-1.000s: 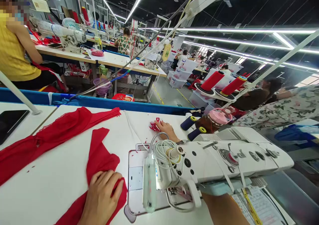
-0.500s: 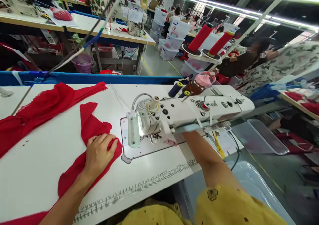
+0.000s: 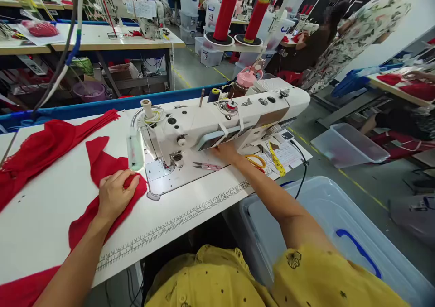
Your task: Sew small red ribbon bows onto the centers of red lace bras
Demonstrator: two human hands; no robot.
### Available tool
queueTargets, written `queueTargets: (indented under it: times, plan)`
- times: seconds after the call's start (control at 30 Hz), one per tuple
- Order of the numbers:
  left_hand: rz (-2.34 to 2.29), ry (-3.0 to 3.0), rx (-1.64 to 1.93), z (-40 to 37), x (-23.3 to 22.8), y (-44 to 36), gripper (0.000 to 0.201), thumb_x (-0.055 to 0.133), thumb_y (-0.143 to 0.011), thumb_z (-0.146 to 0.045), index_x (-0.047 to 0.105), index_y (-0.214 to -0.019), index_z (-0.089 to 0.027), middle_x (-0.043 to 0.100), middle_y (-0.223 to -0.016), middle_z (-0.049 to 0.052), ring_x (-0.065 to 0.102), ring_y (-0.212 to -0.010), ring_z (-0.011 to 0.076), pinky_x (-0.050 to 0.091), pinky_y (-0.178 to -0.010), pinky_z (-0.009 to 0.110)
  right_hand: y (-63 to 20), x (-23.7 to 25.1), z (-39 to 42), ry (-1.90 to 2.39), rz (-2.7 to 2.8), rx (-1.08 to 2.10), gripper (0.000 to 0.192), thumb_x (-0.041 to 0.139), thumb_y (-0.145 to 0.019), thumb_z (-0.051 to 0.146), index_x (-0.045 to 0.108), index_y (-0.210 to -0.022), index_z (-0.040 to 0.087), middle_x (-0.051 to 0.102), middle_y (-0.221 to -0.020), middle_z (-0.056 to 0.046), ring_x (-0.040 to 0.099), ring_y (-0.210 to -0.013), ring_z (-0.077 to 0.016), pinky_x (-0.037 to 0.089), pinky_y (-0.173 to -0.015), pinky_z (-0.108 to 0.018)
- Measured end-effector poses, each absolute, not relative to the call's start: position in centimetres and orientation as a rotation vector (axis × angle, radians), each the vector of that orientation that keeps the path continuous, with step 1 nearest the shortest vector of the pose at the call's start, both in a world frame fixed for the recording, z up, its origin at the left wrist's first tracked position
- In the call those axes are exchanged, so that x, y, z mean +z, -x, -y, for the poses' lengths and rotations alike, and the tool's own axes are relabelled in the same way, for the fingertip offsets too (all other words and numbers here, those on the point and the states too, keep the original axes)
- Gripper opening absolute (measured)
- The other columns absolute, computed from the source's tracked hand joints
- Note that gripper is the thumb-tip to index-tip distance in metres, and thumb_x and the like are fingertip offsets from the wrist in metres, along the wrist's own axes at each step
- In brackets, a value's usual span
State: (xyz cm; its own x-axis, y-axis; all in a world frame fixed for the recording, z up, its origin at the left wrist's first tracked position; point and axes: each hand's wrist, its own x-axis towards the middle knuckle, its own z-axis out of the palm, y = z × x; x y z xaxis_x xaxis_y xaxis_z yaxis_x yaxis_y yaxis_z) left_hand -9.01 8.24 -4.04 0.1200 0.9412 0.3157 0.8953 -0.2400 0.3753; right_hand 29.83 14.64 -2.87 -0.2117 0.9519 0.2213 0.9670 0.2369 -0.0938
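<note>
My left hand lies palm down on a piece of red fabric, its fingers curled over the bunched edge just left of the needle plate. My right hand rests on the bed of the white sewing machine, under the machine's arm. Its fingertips are close to small thread snips; they are partly hidden, so I cannot tell whether they hold anything. Yellow-handled scissors lie just right of that hand.
A larger red fabric lies at the table's far left. Two red thread cones and a pink-lidded bottle stand behind the machine. A clear bin sits at my right knee. People work at neighbouring tables.
My right hand came back from the red scraps behind the machine, under its arm, to the bed near the snips. My view tilted down. The left hand stayed on the red fabric.
</note>
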Motion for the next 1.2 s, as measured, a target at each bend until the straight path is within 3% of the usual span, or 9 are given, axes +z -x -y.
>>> queueTargets:
  times: [0.1,0.2,0.3,0.43,0.57,0.63,0.8,0.97,1.2]
  plan:
    - [-1.869,-2.283,0.755,-8.2,-4.2,9.0,0.028,0.050,-0.092,-0.042,0.068,-0.094,-0.021,0.074,-0.098,0.006,0.066,-0.085,0.0249,0.039,-0.092,0.042,-29.5,-3.0,-14.1,1.762,2.283,-0.165,0.026,0.054,-0.095,0.022,0.071,-0.078,0.015,0.071,-0.074,-0.011,0.066,-0.078,-0.0247,0.049,-0.076,-0.039]
    - [-1.862,-2.329,0.785,-8.3,-4.0,8.9,0.026,0.051,-0.092,-0.039,0.069,-0.094,-0.020,0.072,-0.093,0.006,0.065,-0.081,0.0242,0.042,-0.090,0.042,-29.3,-2.3,-12.2,1.629,2.320,-0.218,0.024,0.050,-0.096,0.019,0.074,-0.094,0.017,0.075,-0.085,-0.010,0.068,-0.090,-0.0247,0.046,-0.087,-0.040]
    - [-1.944,-2.449,0.922,-7.7,-2.4,8.4,0.028,0.056,-0.090,-0.041,0.069,-0.099,-0.017,0.068,-0.106,0.015,0.062,-0.102,0.0318,0.040,-0.096,0.047,-28.6,-1.7,-8.9,1.280,2.333,-0.389,0.024,0.052,-0.097,0.015,0.070,-0.111,0.021,0.077,-0.102,-0.006,0.068,-0.101,-0.0185,0.042,-0.097,-0.037]
    - [-1.931,-2.316,0.977,-4.7,1.5,5.9,0.029,0.057,-0.090,-0.040,0.069,-0.104,-0.018,0.067,-0.114,0.015,0.059,-0.110,0.0339,0.038,-0.101,0.051,-25.9,-1.4,-4.5,0.906,2.187,-0.536,0.022,0.061,-0.093,0.013,0.068,-0.110,0.026,0.077,-0.110,-0.001,0.069,-0.104,-0.0157,0.040,-0.099,-0.037]
    - [-1.346,-1.578,0.869,-0.2,3.4,0.9,0.034,0.056,-0.091,-0.048,0.067,-0.106,-0.019,0.072,-0.103,0.008,0.067,-0.092,0.0240,0.052,-0.082,0.037,-21.0,-1.4,-1.5,1.055,2.116,-0.293,0.020,0.060,-0.094,0.019,0.069,-0.106,0.032,0.076,-0.112,0.000,0.070,-0.100,-0.0194,0.038,-0.096,-0.042]
    - [-1.096,-1.245,0.939,1.4,2.9,-1.6,0.039,0.060,-0.088,-0.051,0.066,-0.108,-0.018,0.071,-0.107,0.008,0.066,-0.098,0.0236,0.052,-0.088,0.035,-18.4,-1.5,-0.4,1.102,2.040,-0.188,0.021,0.057,-0.094,0.020,0.069,-0.107,0.032,0.076,-0.108,-0.002,0.070,-0.097,-0.0211,0.036,-0.094,-0.043]
    - [-1.084,-0.881,1.172,2.5,0.4,-3.0,0.036,0.062,-0.089,-0.050,0.067,-0.105,-0.018,0.071,-0.103,0.006,0.064,-0.100,0.0206,0.051,-0.087,0.030,-14.7,-1.0,1.0,1.156,1.989,0.114,0.025,0.054,-0.094,0.021,0.064,-0.117,0.025,0.072,-0.114,-0.007,0.067,-0.101,-0.0230,0.037,-0.095,-0.043]
    - [-1.177,-0.830,1.020,1.5,0.1,-0.2,0.043,0.064,-0.084,-0.057,0.070,-0.092,-0.014,0.072,-0.088,0.007,0.067,-0.085,0.0203,0.054,-0.081,0.032,-15.5,0.4,0.8,1.078,2.022,0.574,0.027,0.046,-0.097,0.019,0.062,-0.118,0.024,0.071,-0.116,-0.006,0.064,-0.108,-0.0201,0.044,-0.094,-0.037]
    - [-1.126,-1.019,0.744,0.4,1.1,2.2,0.041,0.068,-0.083,-0.055,0.069,-0.078,-0.014,0.067,-0.075,0.005,0.065,-0.073,0.0160,0.055,-0.075,0.031,-16.7,0.4,-0.7,1.288,1.708,1.212,0.026,0.064,-0.084,0.034,0.066,-0.107,0.021,0.067,-0.086,-0.002,0.059,-0.070,-0.0142,0.045,-0.062,-0.028]
